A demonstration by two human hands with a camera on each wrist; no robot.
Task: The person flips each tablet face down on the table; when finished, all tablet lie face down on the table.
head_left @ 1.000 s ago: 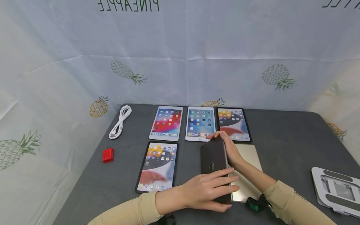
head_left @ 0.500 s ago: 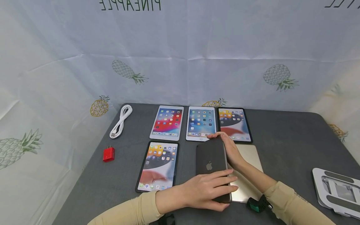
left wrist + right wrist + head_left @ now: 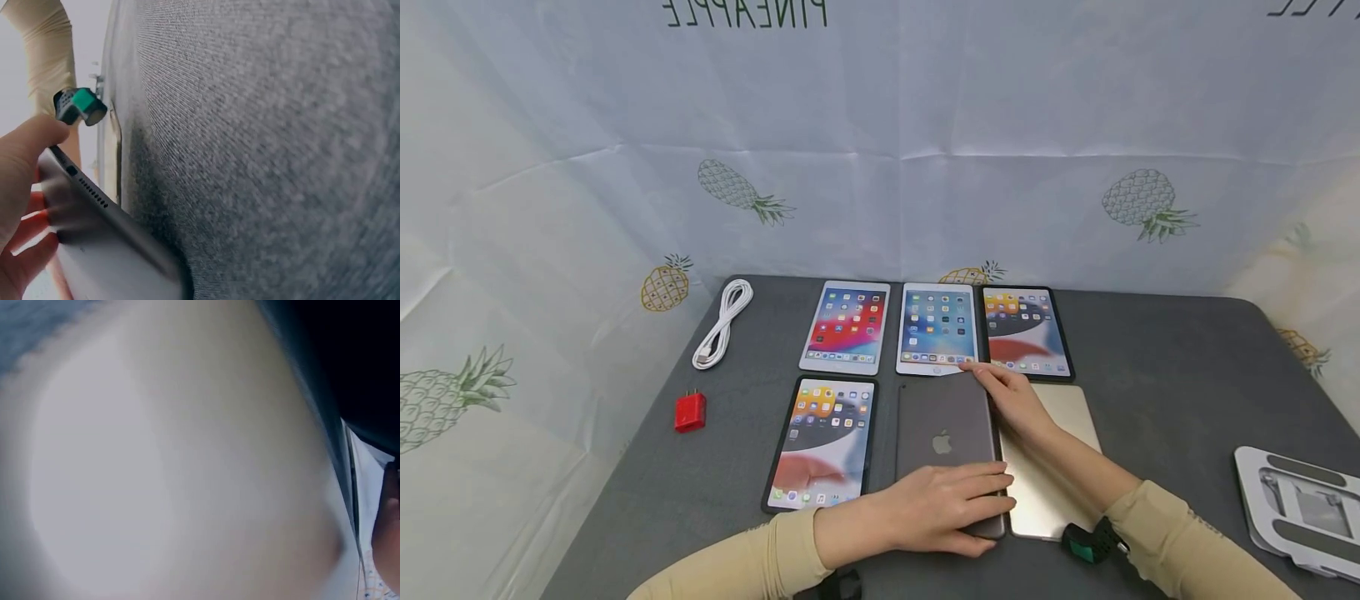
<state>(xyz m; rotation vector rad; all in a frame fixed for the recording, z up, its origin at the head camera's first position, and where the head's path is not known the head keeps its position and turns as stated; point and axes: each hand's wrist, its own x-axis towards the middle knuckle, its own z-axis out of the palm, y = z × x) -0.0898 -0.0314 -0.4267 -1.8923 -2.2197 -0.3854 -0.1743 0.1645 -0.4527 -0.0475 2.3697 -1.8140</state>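
A dark grey tablet (image 3: 940, 417) is back side up, its logo showing, tilted with its right edge raised. My left hand (image 3: 934, 507) grips its near end, fingers across the back and over the right edge. In the left wrist view the thumb (image 3: 47, 131) lies at the corner of the tablet (image 3: 112, 250), beside the speaker holes. My right hand (image 3: 1018, 404) holds the far right corner. A gold tablet-like slab (image 3: 1056, 475) lies right beside it, partly under my right forearm; its pale surface (image 3: 187, 456) fills most of the right wrist view.
Left of the grey tablet lies a lit black-framed tablet (image 3: 822, 442). Behind stand in a row a white tablet (image 3: 846, 327), another white tablet (image 3: 937, 327) and a black-framed tablet (image 3: 1028, 332). A white cable (image 3: 722, 323), red charger plug (image 3: 689, 412) and silver folding stand (image 3: 1300, 512) lie toward the sides.
The grey tablet has tipped from nearly on edge down to the left, showing more of its back. Both hands keep hold of it, the left moving slightly left with it. More of the gold slab shows.
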